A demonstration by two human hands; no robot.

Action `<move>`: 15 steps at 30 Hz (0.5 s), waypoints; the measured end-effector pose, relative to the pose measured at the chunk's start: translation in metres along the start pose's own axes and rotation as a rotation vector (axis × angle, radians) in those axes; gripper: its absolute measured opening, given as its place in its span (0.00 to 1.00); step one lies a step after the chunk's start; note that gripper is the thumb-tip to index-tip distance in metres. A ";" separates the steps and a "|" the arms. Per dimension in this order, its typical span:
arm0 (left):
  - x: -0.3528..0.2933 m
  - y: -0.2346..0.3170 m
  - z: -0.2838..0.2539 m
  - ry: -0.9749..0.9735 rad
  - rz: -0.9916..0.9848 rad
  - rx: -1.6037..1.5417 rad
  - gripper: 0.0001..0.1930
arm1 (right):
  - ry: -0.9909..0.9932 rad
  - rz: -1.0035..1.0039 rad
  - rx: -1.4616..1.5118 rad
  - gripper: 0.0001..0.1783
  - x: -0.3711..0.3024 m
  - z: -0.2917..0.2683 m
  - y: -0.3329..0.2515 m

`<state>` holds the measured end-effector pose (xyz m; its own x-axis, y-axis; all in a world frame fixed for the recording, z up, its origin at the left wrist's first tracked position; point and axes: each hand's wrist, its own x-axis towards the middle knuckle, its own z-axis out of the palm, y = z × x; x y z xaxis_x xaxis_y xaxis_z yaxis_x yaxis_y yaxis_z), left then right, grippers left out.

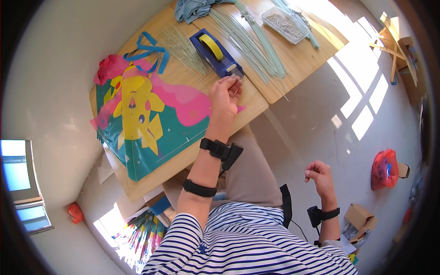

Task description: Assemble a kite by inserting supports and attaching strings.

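Observation:
My left hand (225,97) is at the near end of a blue tape dispenser (224,65) with a yellow core, right by its cutter. Its fingers are closed in a pinch; whatever lies between them is too small to make out. Under and beside that wrist spreads a glossy sheet (183,133), green and pink with a yellow cartoon figure. Off to the right, away from the table, my right hand (319,176) hangs over the floor with curled fingers and the thumb pressed in. I cannot see whether it holds anything.
On the wooden table (316,62) lie thin pale rods (243,41), a blue strap (158,49), a clear tub (285,25) of small pieces and a grey-blue cloth (192,9). A red bag (385,169) and a cardboard box (360,217) stand on the floor at right.

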<state>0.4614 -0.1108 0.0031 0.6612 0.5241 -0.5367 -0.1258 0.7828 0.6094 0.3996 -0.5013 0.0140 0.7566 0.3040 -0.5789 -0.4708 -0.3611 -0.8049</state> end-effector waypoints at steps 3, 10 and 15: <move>0.009 -0.008 0.015 0.105 -0.025 -0.191 0.04 | -0.017 -0.026 -0.010 0.03 0.002 0.001 0.002; 0.011 -0.011 0.034 0.264 -0.019 -0.251 0.02 | -0.044 -0.063 0.014 0.03 0.005 -0.003 0.011; 0.019 -0.013 0.028 0.242 0.017 -0.236 0.06 | -0.034 -0.084 -0.025 0.03 0.009 -0.001 0.013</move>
<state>0.4959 -0.1206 0.0010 0.4661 0.5801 -0.6680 -0.3217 0.8145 0.4828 0.4005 -0.5047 -0.0014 0.7767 0.3639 -0.5141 -0.3949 -0.3546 -0.8476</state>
